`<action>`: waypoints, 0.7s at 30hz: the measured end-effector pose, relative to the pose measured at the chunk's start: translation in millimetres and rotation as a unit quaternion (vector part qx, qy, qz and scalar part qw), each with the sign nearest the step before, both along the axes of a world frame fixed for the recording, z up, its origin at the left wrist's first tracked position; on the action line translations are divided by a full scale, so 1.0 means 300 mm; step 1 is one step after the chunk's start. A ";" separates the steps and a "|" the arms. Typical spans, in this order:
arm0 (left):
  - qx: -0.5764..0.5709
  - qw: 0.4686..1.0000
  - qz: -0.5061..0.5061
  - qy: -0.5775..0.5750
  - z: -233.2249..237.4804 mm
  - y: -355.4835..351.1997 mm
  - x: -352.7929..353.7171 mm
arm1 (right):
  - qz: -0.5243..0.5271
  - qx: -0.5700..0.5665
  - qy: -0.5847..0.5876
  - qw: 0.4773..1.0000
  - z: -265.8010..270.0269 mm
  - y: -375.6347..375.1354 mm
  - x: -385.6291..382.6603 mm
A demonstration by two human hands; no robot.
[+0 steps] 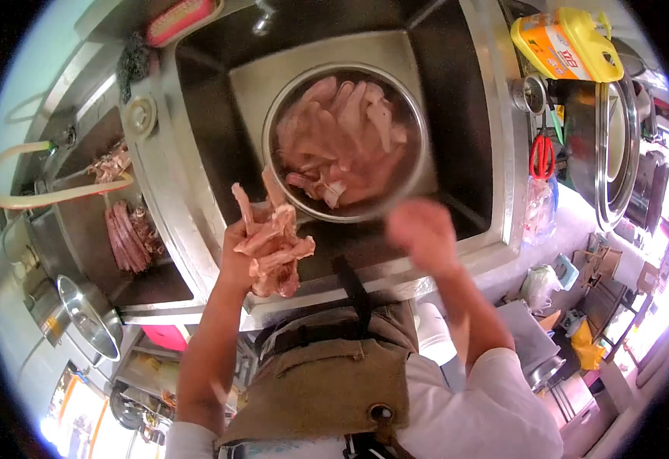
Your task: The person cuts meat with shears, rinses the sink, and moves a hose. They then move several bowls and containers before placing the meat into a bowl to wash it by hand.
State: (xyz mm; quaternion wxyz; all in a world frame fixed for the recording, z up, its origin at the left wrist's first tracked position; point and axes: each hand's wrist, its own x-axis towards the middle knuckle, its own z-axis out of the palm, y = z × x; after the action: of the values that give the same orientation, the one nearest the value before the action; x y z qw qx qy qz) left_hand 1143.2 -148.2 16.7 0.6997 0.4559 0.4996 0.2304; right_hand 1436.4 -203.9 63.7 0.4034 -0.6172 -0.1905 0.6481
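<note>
My left hand [236,256] grips a bunch of raw pink meat pieces [273,243], held up over the near rim of the steel sink [204,145]. A round metal bowl [420,122] sits in the sink basin, full of more raw meat pieces [342,138] in water. My right hand [424,232] hovers blurred just below the bowl's near edge, holding nothing, its fingers apart.
A second basin to the left holds reddish meat strips [125,236] and a yellowish hose [51,195]. A pink brush [177,19] lies at the sink's far edge. Red scissors [541,157], a yellow bottle [568,42] and a big pot lid [618,153] are on the right.
</note>
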 end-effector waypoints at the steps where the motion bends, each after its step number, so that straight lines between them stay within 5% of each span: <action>1: 0.015 0.999 0.002 -0.029 -0.042 -0.023 -0.027 | -0.014 -0.011 -0.084 0.996 -0.077 0.000 0.059; 4: -0.060 0.994 0.034 -0.090 -0.041 -0.006 -0.023 | 0.048 -0.111 -0.397 0.910 -0.289 0.000 0.243; 6: -0.083 0.990 0.038 -0.106 -0.031 0.001 -0.019 | 0.263 -0.016 -0.569 0.779 -0.438 -0.056 0.341; 10: 0.023 0.998 -0.059 -0.004 -0.144 -0.025 -0.091 | 0.380 -0.069 -0.580 0.717 -0.608 -0.133 0.421; 11: 0.188 0.978 -0.088 0.028 -0.091 -0.002 -0.066 | 0.410 -0.080 -0.573 0.705 -0.572 -0.105 0.409; 14: 0.057 0.998 0.002 -0.020 -0.009 0.002 -0.032 | 0.341 -0.084 -0.533 0.769 -0.363 0.019 0.272; 15: 0.032 0.999 0.015 -0.030 0.015 0.015 -0.020 | 0.301 -0.008 -0.482 0.823 -0.349 0.030 0.234; 19: 0.083 0.996 -0.011 0.033 0.031 0.031 0.018 | 0.223 0.121 -0.240 0.937 -0.155 0.109 -0.045; 21: 0.101 0.994 -0.001 0.052 0.063 0.041 0.054 | 0.249 0.155 -0.210 0.933 -0.091 0.121 -0.172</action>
State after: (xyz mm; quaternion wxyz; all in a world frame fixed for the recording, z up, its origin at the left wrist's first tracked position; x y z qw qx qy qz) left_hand 1159.4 -136.0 35.5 0.6235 0.5360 0.5089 0.2548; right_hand 1384.7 -167.4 36.5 0.2705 -0.6014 -0.5167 0.5461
